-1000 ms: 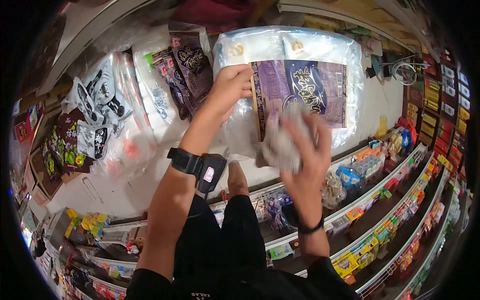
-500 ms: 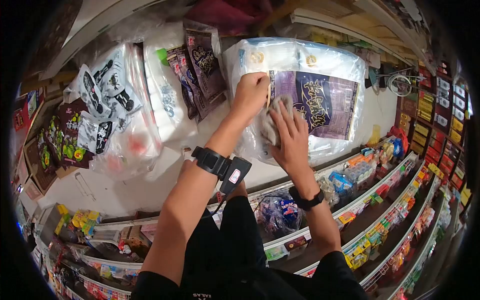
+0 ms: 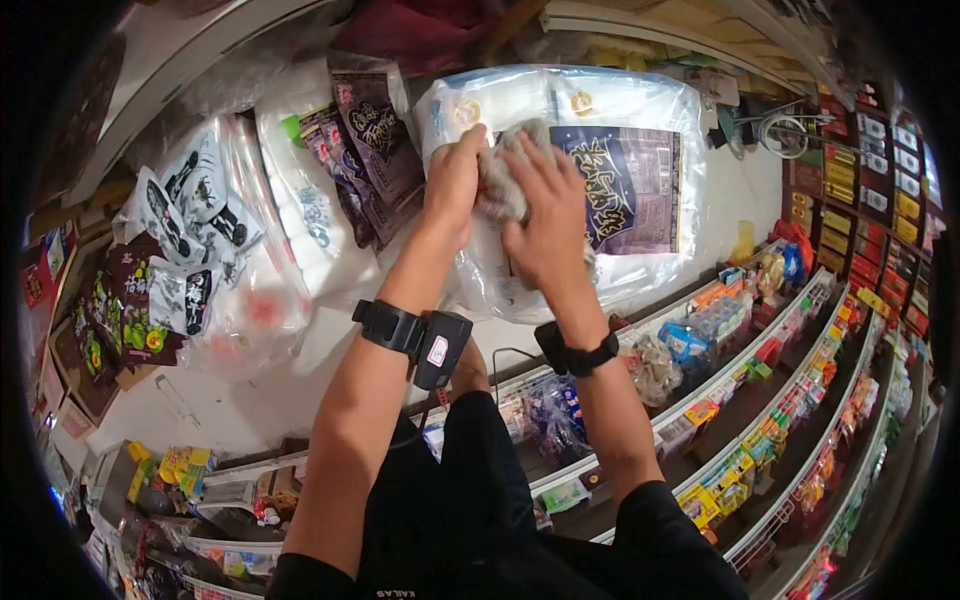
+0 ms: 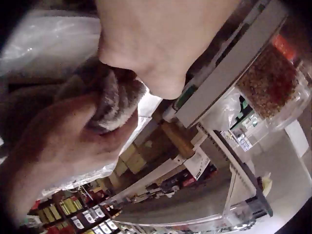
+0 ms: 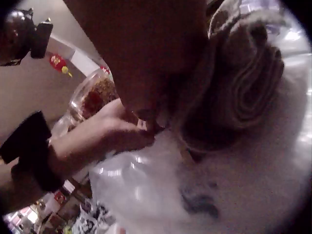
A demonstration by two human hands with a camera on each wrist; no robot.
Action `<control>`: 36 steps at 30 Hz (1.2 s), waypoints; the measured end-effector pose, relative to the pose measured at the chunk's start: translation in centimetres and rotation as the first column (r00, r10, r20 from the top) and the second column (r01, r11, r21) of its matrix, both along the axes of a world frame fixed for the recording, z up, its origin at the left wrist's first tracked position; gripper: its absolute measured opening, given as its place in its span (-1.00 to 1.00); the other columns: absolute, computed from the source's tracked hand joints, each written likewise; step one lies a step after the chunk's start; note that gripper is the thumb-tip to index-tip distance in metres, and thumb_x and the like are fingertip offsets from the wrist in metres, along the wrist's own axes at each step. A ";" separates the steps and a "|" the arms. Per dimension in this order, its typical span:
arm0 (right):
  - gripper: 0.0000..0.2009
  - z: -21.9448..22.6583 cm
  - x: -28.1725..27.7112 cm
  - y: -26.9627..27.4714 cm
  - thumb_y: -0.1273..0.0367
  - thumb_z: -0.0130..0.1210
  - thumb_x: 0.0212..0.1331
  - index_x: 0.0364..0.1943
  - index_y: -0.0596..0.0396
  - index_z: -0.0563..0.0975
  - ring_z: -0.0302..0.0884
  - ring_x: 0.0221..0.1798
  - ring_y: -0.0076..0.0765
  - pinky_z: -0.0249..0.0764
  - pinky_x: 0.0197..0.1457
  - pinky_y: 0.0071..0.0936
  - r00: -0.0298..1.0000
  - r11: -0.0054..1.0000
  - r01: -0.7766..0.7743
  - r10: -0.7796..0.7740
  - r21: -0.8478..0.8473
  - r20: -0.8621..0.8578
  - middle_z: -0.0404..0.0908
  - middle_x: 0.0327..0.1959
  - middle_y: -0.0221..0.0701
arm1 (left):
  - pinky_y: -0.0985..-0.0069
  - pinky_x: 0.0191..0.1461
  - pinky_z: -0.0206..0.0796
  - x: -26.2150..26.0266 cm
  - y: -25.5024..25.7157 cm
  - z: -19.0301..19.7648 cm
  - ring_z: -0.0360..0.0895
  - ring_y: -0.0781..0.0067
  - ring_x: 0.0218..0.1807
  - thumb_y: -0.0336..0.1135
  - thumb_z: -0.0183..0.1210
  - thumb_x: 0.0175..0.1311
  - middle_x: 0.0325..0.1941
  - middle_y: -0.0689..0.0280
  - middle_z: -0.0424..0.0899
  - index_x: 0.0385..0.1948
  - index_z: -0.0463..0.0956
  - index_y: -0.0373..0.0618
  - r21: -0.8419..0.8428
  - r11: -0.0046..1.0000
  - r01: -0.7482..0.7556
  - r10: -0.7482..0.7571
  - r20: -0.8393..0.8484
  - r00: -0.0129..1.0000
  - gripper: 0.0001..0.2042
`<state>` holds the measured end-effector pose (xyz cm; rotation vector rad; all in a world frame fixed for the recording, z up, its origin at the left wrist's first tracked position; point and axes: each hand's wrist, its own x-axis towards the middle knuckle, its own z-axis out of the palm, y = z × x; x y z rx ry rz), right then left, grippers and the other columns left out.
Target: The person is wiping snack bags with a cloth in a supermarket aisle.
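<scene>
A purple printed bag [image 3: 640, 190] with a navy panel and gold lettering lies flat on a plastic-wrapped white bundle [image 3: 520, 90]. At its left edge my left hand [image 3: 455, 190] pinches the bag, thumb raised; the edge itself is hidden by the hands and cloth. My right hand [image 3: 548, 215] holds a folded grey cloth [image 3: 503, 190] against the bag's left part, right beside the left hand. In the right wrist view the cloth [image 5: 243, 83] shows as thick rolled layers under the palm. The left wrist view shows the cloth [image 4: 117, 102] between both hands.
Left of the bundle lie dark purple packets [image 3: 385, 130] and black-and-white packets [image 3: 185, 295] on clear plastic. Shelves of snack packs [image 3: 720, 490] run below and to the right. Stacked boxes [image 3: 870, 200] stand at the far right.
The right hand has swept the cloth from the bag's middle toward its left edge, then up beside the left hand. The left hand keeps its hold at the edge.
</scene>
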<state>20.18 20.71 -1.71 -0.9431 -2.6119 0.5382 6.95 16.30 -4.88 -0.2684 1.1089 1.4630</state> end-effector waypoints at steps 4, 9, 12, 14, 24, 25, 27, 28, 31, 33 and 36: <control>-0.30 0.2 4.1 -3.8 0.47 0.35 -0.16 0.28 -0.10 0.59 0.34 0.43 0.21 0.28 0.42 0.11 0.991 0.996 -0.084 0.086 -0.018 0.106 0.41 0.52 -0.27 | 0.51 -0.36 0.26 0.9 0.0 -1.5 0.42 0.69 -0.42 -0.27 0.19 0.45 -0.44 0.42 0.61 -0.35 0.67 -0.34 0.049 0.995 0.082 -0.059 -0.351 0.935 -0.73; -0.42 0.1 10.5 -5.8 0.45 0.35 -0.02 0.22 -0.18 0.64 0.38 0.41 0.11 0.33 0.35 0.06 0.953 0.988 -0.139 0.114 0.070 0.281 0.47 0.48 -0.33 | 0.67 -0.44 0.25 1.9 0.2 -2.4 0.45 0.76 -0.50 -0.31 0.17 0.53 -0.41 0.45 0.66 -0.21 0.67 -0.31 0.048 0.988 0.144 -0.113 -0.403 0.908 -0.78; -0.46 0.6 13.7 -5.1 0.51 0.34 -0.05 0.15 -0.03 0.69 0.45 0.33 0.16 0.41 0.34 -0.02 0.974 0.992 -0.007 -0.022 0.128 0.225 0.56 0.40 -0.24 | 0.67 -0.40 0.29 1.9 0.3 -2.9 0.48 0.77 -0.48 -0.32 0.15 0.54 -0.39 0.43 0.68 -0.15 0.67 -0.37 0.030 0.986 0.166 -0.135 -0.452 0.882 -0.76; -0.45 1.0 14.7 -4.6 0.53 0.35 -0.09 0.15 0.01 0.69 0.46 0.32 0.17 0.40 0.36 -0.02 0.978 0.991 0.054 -0.077 0.121 0.194 0.56 0.39 -0.20 | 0.62 -0.34 0.33 2.0 0.6 -2.4 0.53 0.73 -0.41 -0.32 0.20 0.50 -0.38 0.35 0.74 -0.16 0.69 -0.40 0.021 0.990 0.137 -0.110 -0.475 0.873 -0.75; -0.41 -0.6 12.1 -2.9 0.56 0.29 -0.04 0.22 -0.06 0.66 0.33 0.46 0.17 0.21 0.52 0.05 0.989 0.988 0.069 -0.086 0.139 0.118 0.45 0.49 -0.16 | 0.58 -0.24 0.53 1.2 -0.8 -2.9 0.73 0.59 -0.28 -0.35 0.30 0.45 -0.19 0.13 0.84 0.00 0.67 -0.41 0.014 0.895 0.445 -0.363 -0.558 0.746 -0.73; -0.38 -1.1 13.1 -2.6 0.58 0.23 -0.05 0.25 -0.04 0.63 0.31 0.48 0.20 0.17 0.55 0.07 0.972 0.963 0.221 -0.231 0.152 0.052 0.44 0.49 -0.13 | 0.60 -0.24 0.56 1.1 -0.8 -2.9 0.74 0.55 -0.27 -0.37 0.26 0.49 -0.13 0.14 0.83 0.07 0.64 -0.42 -0.002 0.880 0.475 -0.398 -0.550 0.734 -0.72; -0.27 -1.0 14.1 -1.1 0.65 0.05 -0.14 0.32 0.03 0.56 0.23 0.55 0.28 0.03 0.62 0.10 0.893 0.886 0.450 -0.448 0.111 -0.038 0.40 0.50 -0.04 | 0.58 -0.24 0.60 1.2 -0.4 -2.3 0.75 0.55 -0.28 -0.39 0.24 0.50 -0.14 0.14 0.83 0.06 0.64 -0.42 0.021 0.897 0.442 -0.365 -0.531 0.765 -0.74; -0.26 -1.2 15.1 -0.1 0.66 0.02 -0.16 0.32 0.05 0.57 0.26 0.54 0.27 0.07 0.62 0.06 0.865 0.856 0.499 -0.502 0.134 -0.017 0.42 0.48 -0.03 | 0.57 -0.24 0.60 1.2 -0.4 -2.0 0.75 0.55 -0.29 -0.39 0.24 0.50 -0.16 0.14 0.83 0.05 0.64 -0.41 0.012 0.889 0.458 -0.378 -0.545 0.748 -0.74; -0.26 -2.4 18.5 3.8 0.68 -0.03 -0.17 0.30 0.08 0.57 0.33 0.49 0.24 0.14 0.60 -0.02 0.807 0.803 0.590 -0.586 0.078 -0.073 0.49 0.41 0.00 | 0.58 -0.25 0.58 1.6 -0.4 -2.8 0.74 0.57 -0.28 -0.39 0.25 0.50 -0.19 0.14 0.83 0.04 0.65 -0.41 0.019 0.884 0.467 -0.375 -0.567 0.733 -0.75; -0.26 -1.3 17.3 4.4 0.70 -0.06 -0.17 0.29 0.09 0.58 0.38 0.47 0.21 0.19 0.58 -0.06 0.774 0.783 0.621 -0.616 -0.009 -0.145 0.53 0.36 0.01 | 0.59 -0.26 0.56 1.9 -0.4 -3.0 0.73 0.59 -0.28 -0.38 0.26 0.50 -0.21 0.15 0.84 0.02 0.66 -0.41 0.032 0.889 0.457 -0.358 -0.576 0.735 -0.75; -0.37 2.3 13.1 4.5 0.73 0.01 -0.04 0.23 0.07 0.62 0.50 0.35 0.18 0.30 0.50 -0.07 0.871 0.843 0.489 -0.460 0.225 -0.170 0.61 0.27 -0.02 | 0.60 -0.29 0.50 1.9 -0.4 -2.6 0.68 0.65 -0.29 -0.36 0.27 0.49 -0.24 0.18 0.83 0.00 0.66 -0.43 0.006 0.893 0.450 -0.338 -0.651 0.680 -0.74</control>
